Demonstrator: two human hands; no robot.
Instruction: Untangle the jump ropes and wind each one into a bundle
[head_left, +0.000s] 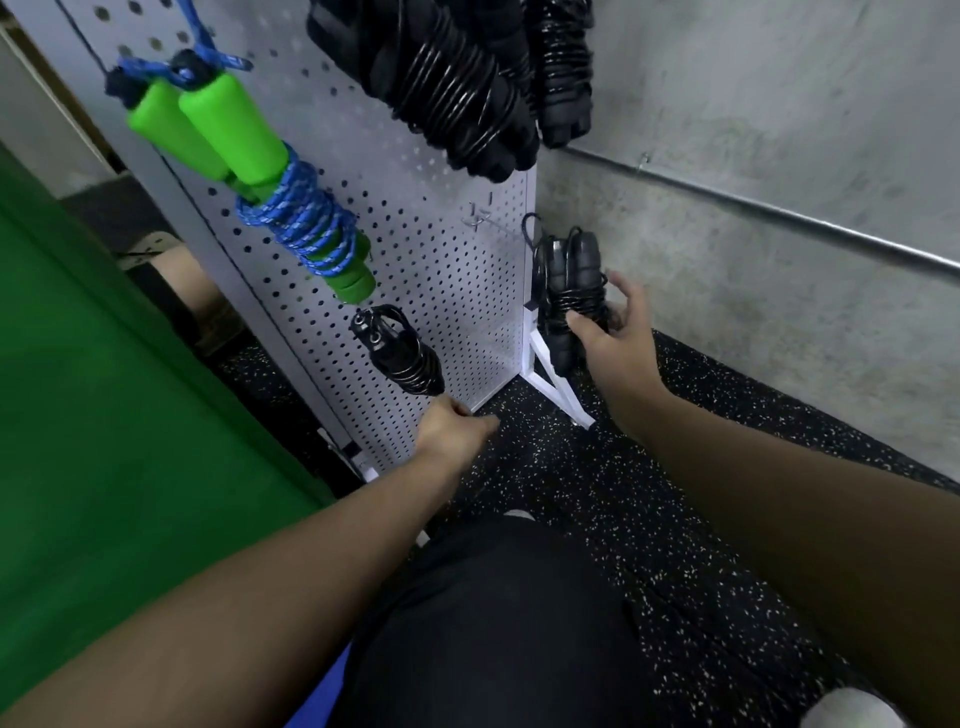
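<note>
White perforated pegboard panel, upright, on white angled feet. Small metal hook near its right edge. Black rubber floor with pale speckles. Grey concrete wall at right, carrying a metal conduit pipe running diagonally. Green surface at left.

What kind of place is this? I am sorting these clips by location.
Probably a gym's equipment corner: wound jump ropes, like the green-handled rope, hang on a white pegboard rack above speckled rubber flooring, beside a bare concrete wall.
</note>
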